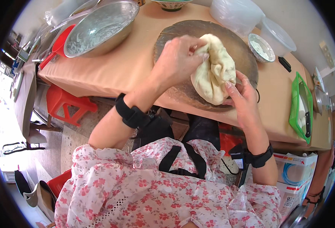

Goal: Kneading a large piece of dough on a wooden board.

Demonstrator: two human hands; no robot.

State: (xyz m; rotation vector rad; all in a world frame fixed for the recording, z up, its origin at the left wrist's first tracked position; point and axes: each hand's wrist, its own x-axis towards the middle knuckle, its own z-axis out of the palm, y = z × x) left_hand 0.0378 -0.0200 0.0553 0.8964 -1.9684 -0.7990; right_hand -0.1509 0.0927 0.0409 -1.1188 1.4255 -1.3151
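A pale, folded lump of dough [215, 68] is held up over a round wooden board [182, 32] on the table. My left hand [182, 55] pinches the dough's upper left edge between thumb and fingers. At its lower right side, my right hand [241, 93] grips the dough with the thumb on top and fingers around the edge. Creases run down the dough's middle, and part of its underside is hidden. Black straps circle both my wrists.
A large floury metal bowl [103, 30] and a red dipper [57, 47] stand at the left. Beyond the board sit a small bowl of flour [261, 47] and clear plastic tubs [277, 36]. A green basket [299, 110] holds a black-handled knife [308, 123] at the right.
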